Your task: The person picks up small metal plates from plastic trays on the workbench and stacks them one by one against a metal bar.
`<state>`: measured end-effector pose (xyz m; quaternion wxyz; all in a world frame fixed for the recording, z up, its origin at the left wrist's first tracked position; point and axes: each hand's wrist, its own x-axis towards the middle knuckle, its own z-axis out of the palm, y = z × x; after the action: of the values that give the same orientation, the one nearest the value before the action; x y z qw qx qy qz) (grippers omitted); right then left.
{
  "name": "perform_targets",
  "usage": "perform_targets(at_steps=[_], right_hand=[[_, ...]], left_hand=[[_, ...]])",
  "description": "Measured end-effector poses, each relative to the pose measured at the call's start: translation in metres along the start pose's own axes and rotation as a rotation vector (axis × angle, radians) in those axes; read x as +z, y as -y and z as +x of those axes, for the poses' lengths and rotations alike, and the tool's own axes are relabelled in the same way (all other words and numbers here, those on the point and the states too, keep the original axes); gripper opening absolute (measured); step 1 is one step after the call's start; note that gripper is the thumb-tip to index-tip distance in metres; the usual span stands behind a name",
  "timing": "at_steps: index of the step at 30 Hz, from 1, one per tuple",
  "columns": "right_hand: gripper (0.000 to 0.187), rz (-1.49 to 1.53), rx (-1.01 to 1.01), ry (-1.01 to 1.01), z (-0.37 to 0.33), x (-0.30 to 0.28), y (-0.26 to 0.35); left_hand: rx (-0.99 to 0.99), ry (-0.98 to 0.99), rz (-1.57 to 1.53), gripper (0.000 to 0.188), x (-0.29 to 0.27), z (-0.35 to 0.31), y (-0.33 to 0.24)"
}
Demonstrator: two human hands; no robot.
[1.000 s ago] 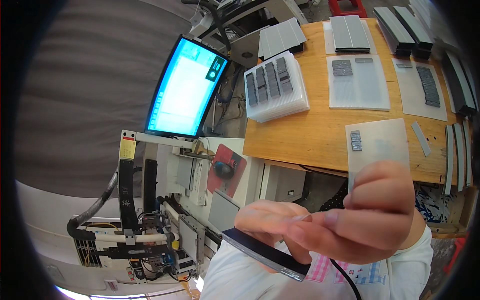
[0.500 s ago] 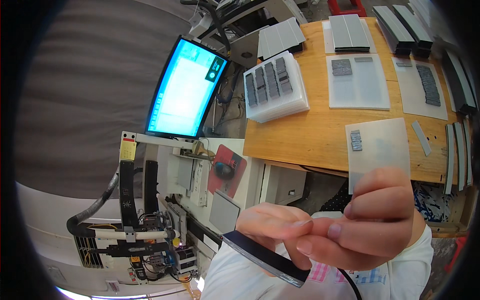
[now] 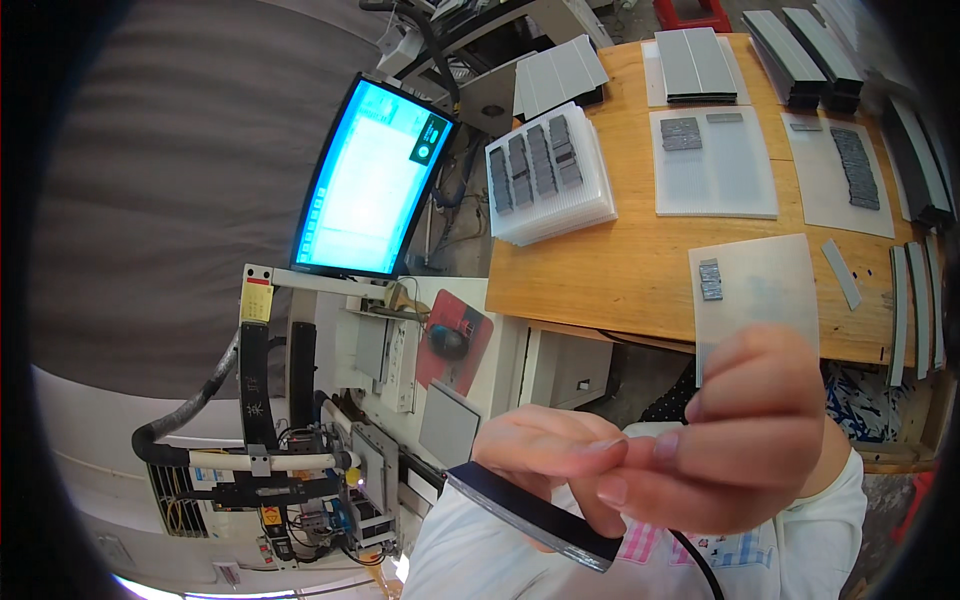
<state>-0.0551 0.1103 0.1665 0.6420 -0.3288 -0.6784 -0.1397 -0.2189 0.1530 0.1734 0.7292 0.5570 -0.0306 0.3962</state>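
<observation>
In front of my chest, my left hand point(image 3: 550, 452) grips a long black flat piece point(image 3: 535, 515) with a pale grey, layered-looking edge, tilted down to the right. The thumb lies over it and the fingers go beneath. My right hand point(image 3: 750, 440) has its fingers curled in, the fingertips meeting the left thumb tip just above the black piece. Whether something small sits between those fingertips is hidden. Beyond the right hand lies a translucent ribbed sheet point(image 3: 755, 290) with a small group of dark grey pieces point(image 3: 711, 280) on it.
On the wooden table point(image 3: 590, 285) stand a stack of white ribbed sheets point(image 3: 555, 205) bearing rows of dark pieces, grey panels point(image 3: 697, 65) and long grey strips point(image 3: 900, 310). A lit monitor point(image 3: 370, 180), a mouse point(image 3: 449, 343) and machinery point(image 3: 330, 490) are at the left.
My right hand's fingers have shifted slightly while staying at the left thumb tip. The left hand and the black piece keep their place. At the left, part of the machinery has moved.
</observation>
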Motion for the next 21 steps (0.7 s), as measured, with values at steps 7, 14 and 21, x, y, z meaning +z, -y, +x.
perform_targets(at_steps=[7, 14, 21], right_hand=[[0.019, 0.639, 0.535, -0.057, -0.004, -0.002, -0.002], [0.024, 0.955, 0.744, -0.16, -0.014, -0.054, 0.021], [0.025, 0.541, 0.7, -0.401, -0.014, -0.121, 0.075]], left_hand=[[-0.369, 0.183, -0.055, 0.062, -0.001, 0.012, -0.004], [-0.133, 0.477, -0.255, 0.061, 0.028, 0.049, 0.046], [-0.243, 0.691, -0.412, 0.056, 0.101, 0.074, 0.074]])
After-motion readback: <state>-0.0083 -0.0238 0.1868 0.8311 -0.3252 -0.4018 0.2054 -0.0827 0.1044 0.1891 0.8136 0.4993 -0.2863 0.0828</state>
